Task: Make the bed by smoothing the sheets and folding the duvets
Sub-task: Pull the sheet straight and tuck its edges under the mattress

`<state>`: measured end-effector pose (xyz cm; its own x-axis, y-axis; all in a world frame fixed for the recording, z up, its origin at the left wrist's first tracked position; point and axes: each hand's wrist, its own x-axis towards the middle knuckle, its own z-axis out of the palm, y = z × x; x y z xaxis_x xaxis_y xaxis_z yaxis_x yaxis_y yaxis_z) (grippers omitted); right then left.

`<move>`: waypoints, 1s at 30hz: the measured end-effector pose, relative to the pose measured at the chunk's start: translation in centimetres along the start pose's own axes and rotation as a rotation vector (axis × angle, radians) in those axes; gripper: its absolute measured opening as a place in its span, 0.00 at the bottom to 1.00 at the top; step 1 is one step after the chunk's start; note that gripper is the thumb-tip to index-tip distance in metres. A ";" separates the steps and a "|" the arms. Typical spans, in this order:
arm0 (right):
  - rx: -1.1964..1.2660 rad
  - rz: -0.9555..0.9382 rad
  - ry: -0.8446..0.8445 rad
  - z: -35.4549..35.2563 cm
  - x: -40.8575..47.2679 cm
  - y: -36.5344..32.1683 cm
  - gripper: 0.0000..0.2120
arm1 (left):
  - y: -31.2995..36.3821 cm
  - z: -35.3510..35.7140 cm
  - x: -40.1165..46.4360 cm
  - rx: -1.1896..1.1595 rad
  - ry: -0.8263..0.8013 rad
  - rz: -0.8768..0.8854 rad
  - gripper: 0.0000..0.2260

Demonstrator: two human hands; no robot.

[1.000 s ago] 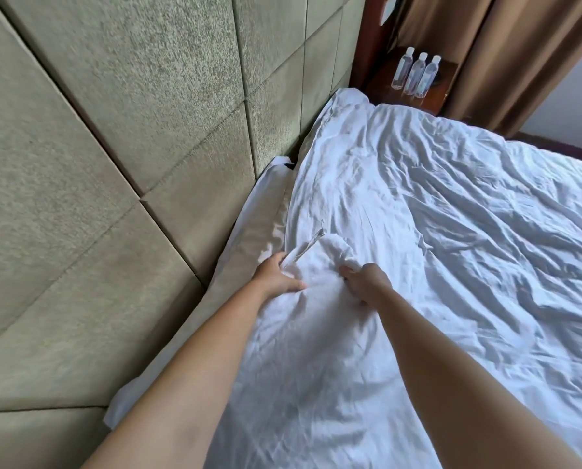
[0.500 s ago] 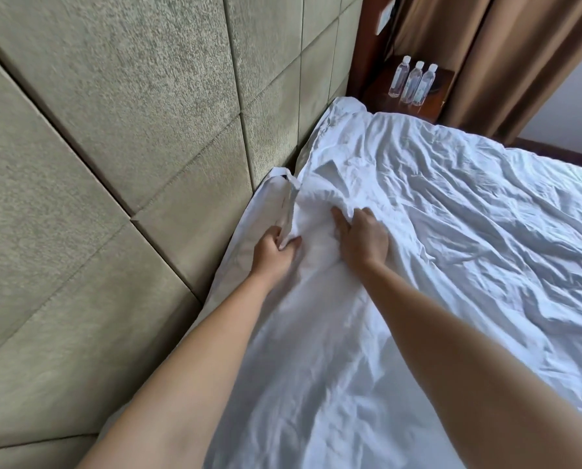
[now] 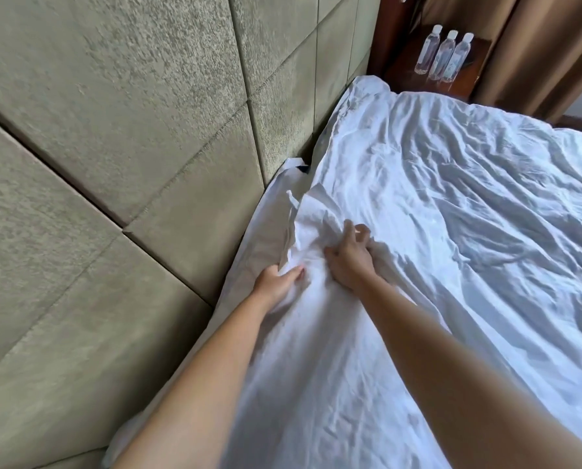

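Since a moment ago, my right hand (image 3: 348, 262) has lifted its fingers, now loosely curled over the bunched white duvet (image 3: 418, 265) beside the padded headboard (image 3: 130, 130); my left hand (image 3: 276, 282) pinches the duvet's edge nearest that headboard.

Two hands (image 3: 276, 282), three water bottles (image 3: 443, 57), one white duvet (image 3: 452, 231), one nightstand (image 3: 475, 72).
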<state>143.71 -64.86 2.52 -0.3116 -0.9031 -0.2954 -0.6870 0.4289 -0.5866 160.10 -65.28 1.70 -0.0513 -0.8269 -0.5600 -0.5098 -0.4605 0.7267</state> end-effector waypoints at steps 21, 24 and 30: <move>-0.368 -0.238 -0.041 1.5 -9.4 -0.8 0.29 | -2.4 -5.2 -4.8 0.013 0.064 0.000 0.19; -0.421 -0.256 -0.063 2.4 -11.7 -1.0 0.28 | -3.3 -5.7 -5.8 0.046 -0.122 -0.107 0.32; -0.478 -0.286 -0.123 3.7 -15.8 -0.6 0.28 | -7.7 -5.6 -8.7 0.296 0.082 -0.057 0.27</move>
<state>151.45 -50.78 4.71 -0.0107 -0.9605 -0.2779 -0.9623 0.0855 -0.2583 169.31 -56.31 3.18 0.0476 -0.8313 -0.5538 -0.7387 -0.4025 0.5406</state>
